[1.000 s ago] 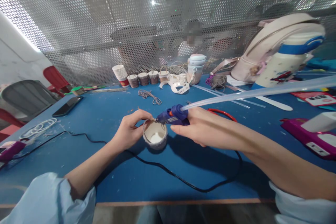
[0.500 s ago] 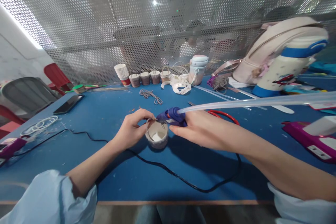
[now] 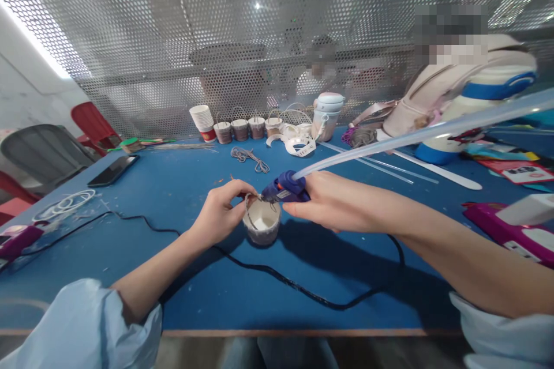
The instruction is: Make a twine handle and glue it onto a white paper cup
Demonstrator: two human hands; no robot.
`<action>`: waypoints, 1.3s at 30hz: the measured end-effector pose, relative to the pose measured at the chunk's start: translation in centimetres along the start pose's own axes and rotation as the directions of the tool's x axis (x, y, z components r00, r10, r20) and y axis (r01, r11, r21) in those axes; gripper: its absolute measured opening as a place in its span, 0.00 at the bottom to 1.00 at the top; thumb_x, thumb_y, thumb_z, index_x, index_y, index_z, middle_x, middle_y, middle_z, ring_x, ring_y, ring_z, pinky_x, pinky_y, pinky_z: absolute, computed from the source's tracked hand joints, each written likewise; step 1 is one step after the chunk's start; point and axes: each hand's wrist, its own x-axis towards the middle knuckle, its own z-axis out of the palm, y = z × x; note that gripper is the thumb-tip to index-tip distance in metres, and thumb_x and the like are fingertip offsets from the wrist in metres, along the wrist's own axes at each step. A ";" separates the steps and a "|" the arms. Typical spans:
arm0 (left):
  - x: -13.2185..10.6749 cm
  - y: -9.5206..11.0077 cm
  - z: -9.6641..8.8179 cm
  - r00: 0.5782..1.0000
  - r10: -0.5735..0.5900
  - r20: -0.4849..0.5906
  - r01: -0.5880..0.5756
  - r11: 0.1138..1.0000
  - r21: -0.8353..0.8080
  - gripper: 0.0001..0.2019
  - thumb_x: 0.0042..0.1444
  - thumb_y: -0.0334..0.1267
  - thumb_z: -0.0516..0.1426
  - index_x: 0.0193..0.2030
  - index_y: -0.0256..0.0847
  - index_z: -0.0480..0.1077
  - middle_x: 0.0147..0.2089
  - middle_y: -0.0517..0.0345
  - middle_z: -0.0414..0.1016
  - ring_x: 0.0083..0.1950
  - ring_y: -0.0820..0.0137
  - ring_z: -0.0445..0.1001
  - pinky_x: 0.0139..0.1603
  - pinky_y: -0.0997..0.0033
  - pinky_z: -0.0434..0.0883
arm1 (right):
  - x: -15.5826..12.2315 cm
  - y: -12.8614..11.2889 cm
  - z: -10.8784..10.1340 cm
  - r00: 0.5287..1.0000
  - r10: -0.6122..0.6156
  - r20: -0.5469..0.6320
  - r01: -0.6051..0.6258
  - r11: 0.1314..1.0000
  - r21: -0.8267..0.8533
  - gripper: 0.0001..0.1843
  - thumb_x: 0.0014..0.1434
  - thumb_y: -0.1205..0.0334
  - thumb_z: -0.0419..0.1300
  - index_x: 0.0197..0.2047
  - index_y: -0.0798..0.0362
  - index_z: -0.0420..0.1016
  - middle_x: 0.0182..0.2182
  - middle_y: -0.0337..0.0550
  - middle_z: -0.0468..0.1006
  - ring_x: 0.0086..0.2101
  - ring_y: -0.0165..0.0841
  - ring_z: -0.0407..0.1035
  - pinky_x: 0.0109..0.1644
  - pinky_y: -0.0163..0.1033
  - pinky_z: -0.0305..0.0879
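My left hand [image 3: 220, 210] pinches the rim of a small rope-wrapped cup [image 3: 261, 225] that stands on the blue table [image 3: 173, 184], with a twine end under its fingertips. My right hand [image 3: 333, 202] grips a blue hot glue gun [image 3: 285, 190], its nozzle touching the cup's far rim. A long clear glue stick [image 3: 415, 134] juts out of the gun's back toward the upper right. The gun's black cord [image 3: 277, 277] loops across the table in front of me.
At the back stand a stack of paper cups [image 3: 201, 120], several wrapped cups [image 3: 240, 128], white ribbon [image 3: 296, 141], a pale bottle [image 3: 326, 114] and a bag [image 3: 437, 98]. Loose twine [image 3: 249, 157] and a phone [image 3: 113, 170] lie left; a magenta box [image 3: 511, 230] right. People sit behind the mesh.
The glue stick's free end has swung upward as the gun tilted. The cup and both hands have shifted slightly right. The red scissor handles behind my right hand are now hidden.
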 end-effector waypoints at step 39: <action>-0.2 -0.2 0.2 1.000 -0.027 -0.013 0.027 1.000 0.000 0.04 0.55 0.29 0.55 0.35 0.39 0.71 0.33 0.58 0.75 0.34 0.72 0.71 0.37 0.73 0.68 | 0.1 -0.3 0.2 0.999 0.040 -0.004 -0.040 0.999 -0.028 0.11 0.58 0.56 0.51 0.32 0.54 0.67 0.15 0.38 0.68 0.16 0.30 0.63 0.20 0.33 0.54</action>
